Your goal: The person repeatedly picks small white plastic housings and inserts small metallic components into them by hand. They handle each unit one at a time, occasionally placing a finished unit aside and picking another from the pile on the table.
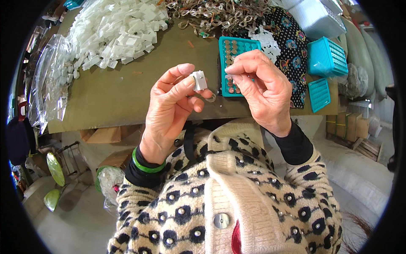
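Between the thumb and fingers of my left hand (167, 99) is a small white plastic housing (199, 81), held above the table. A thin looped strip (211, 98) hangs by those fingertips; whether it is joined to the housing I cannot tell. My right hand (268, 86) is closed in a pinch over the teal tray (221, 67), thumb against forefinger. At its fingertips shows a small pale piece (229, 77), too small to name. Round copper-coloured parts (227, 47) fill some of the tray's cups, and my right hand covers part of it.
White plastic pieces (122, 31) form a big heap at the far left, beside clear plastic bags (53, 80). Coiled ribbon-like strips (211, 15) lie at the back. White flat pieces (265, 42) rest on dark patterned cloth (292, 51). Stacked teal trays (325, 57) stand right.
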Tool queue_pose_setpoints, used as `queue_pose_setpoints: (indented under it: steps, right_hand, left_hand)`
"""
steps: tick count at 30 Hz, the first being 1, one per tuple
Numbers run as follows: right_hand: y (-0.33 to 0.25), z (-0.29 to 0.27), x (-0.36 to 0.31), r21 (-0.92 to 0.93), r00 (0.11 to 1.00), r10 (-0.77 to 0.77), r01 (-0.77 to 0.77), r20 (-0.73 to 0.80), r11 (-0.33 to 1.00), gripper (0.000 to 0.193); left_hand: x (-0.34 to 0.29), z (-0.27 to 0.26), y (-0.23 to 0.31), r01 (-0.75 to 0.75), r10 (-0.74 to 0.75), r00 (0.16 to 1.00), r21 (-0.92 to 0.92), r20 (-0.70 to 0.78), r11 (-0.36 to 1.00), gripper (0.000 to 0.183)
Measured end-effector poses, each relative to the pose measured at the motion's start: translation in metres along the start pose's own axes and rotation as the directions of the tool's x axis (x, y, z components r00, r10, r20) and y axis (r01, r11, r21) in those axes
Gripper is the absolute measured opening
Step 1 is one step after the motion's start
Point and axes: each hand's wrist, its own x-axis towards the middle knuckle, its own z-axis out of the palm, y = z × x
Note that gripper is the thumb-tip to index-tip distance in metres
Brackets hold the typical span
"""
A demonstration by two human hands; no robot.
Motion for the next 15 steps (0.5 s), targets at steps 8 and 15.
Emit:
queue_pose_setpoints:
  steps: [8, 15]
  right_hand:
    - [-0.0026, 0.0038, -0.0033, 0.023, 0.996, 0.093, -0.093, 0.008, 0.995, 0.012]
    - [-0.0020, 0.0058, -0.0033, 0.017, 0.993, 0.115, -0.115, 0.008, 0.993, 0.011]
  left_hand:
    - [-0.0012, -0.0001, 0.0033, -0.013, 0.013, 1.000, 0.014, 0.027, 1.000, 0.027]
    - [-0.0014, 0.0008, 0.0039, -0.013, 0.013, 1.000, 0.024, -0.002, 1.000, 0.028]
